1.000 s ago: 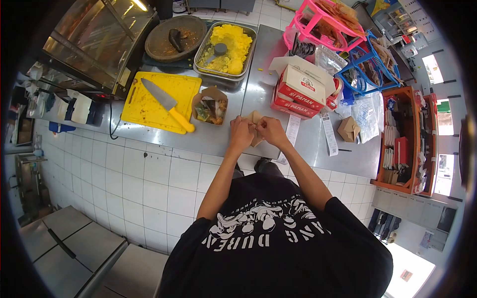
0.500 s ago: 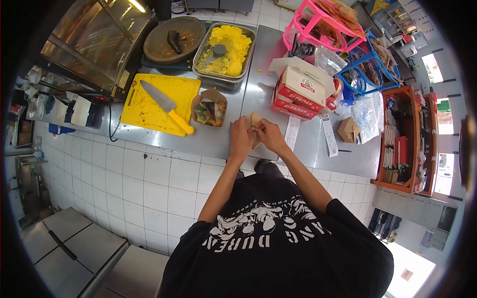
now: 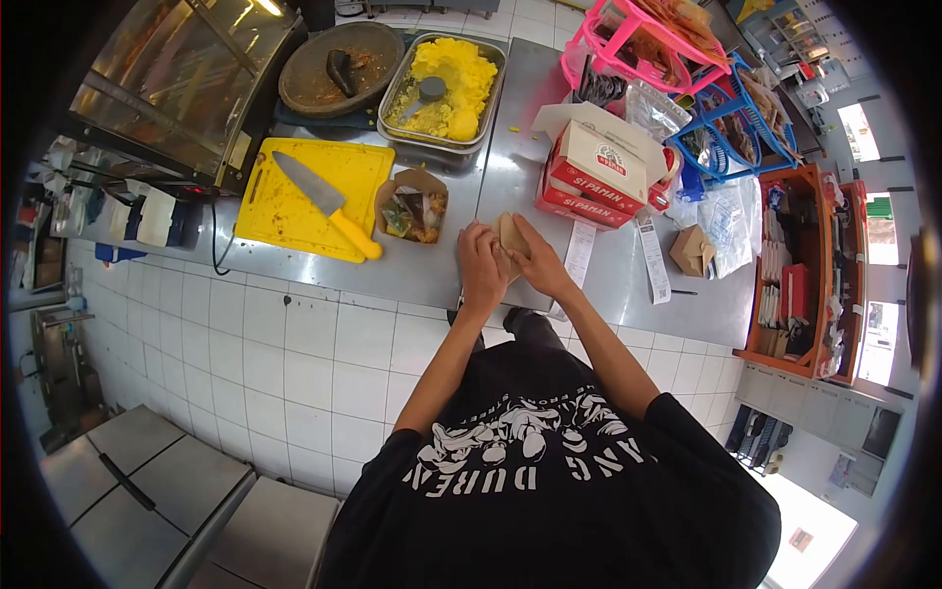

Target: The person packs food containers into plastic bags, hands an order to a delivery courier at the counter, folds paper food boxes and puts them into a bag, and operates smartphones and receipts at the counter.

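Observation:
A small brown cardboard food box [image 3: 508, 232] is between my hands near the front edge of the steel table. My left hand [image 3: 484, 263] presses on its left side with fingers bent. On the other side my right hand [image 3: 539, 257] grips it, fingers along the upper edge. My hands cover much of the box, so its flaps are hard to make out. To the left stands an open brown box [image 3: 413, 208] with food inside. A yellow cutting board [image 3: 294, 231] bears a knife [image 3: 319, 195] with a yellow handle.
Behind are a steel tray [image 3: 392, 123] of yellow food and a stone mortar [image 3: 294, 88]. Red-and-white boxes [image 3: 592, 187], receipts [image 3: 651, 263], another brown box [image 3: 693, 251] and pink [image 3: 579, 59] and blue baskets [image 3: 721, 116] stand right. A glass display case [image 3: 186, 83] is far left.
My fingers have moved apart from a pinch at the middle of the brown box to its two sides. The view has shifted slightly.

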`<state>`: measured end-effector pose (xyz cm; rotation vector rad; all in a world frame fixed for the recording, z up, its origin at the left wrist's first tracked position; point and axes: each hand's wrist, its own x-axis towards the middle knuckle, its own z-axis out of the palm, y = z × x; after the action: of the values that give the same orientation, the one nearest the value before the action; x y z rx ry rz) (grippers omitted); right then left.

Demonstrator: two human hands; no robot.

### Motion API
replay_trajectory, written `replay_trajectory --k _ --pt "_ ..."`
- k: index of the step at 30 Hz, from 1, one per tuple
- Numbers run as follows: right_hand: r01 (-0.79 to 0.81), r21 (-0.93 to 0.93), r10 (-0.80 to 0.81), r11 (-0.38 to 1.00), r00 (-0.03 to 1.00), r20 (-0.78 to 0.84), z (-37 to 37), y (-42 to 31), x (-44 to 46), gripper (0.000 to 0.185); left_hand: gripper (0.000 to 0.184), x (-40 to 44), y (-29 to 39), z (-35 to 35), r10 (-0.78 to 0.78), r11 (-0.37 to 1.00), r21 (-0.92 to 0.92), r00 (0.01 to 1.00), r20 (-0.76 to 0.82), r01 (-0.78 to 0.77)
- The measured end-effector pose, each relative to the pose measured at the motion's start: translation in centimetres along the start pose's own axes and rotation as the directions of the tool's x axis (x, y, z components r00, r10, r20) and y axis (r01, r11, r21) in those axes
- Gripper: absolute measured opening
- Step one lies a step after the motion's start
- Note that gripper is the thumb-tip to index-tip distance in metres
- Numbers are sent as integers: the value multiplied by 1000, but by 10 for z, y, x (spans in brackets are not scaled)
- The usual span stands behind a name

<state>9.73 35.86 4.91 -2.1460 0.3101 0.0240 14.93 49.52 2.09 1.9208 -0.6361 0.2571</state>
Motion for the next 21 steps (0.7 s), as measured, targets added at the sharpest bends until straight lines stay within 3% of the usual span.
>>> replay_trajectory --k 5,8,11,14,17,21 --pt "107 -122 -118 987 990 -81 6 -9 -7 64 15 -1 3 1 7 1000 28 1000 11 -7" --pt "72 -30 -75 997 991 -109 4 -21 -10 60 18 0 1 1 -19 999 31 999 30 18" --pt "-100 114 102 988 995 -9 -4 -23 -12 46 22 0 -1 -3 -31 999 22 998 60 30" --pt "39 69 -42 997 999 31 -1 11 -6 34 20 0 -4 -5 -6 1000 30 996 94 4" --pt "111 -22 -112 994 992 -53 -2 6 -4 19 15 4 -4 -5 10 1000 12 993 122 -11" --pt "-47 122 54 991 997 -56 1 -3 -1 12 13 7 -1 -7 -62 997 -28 986 153 67"
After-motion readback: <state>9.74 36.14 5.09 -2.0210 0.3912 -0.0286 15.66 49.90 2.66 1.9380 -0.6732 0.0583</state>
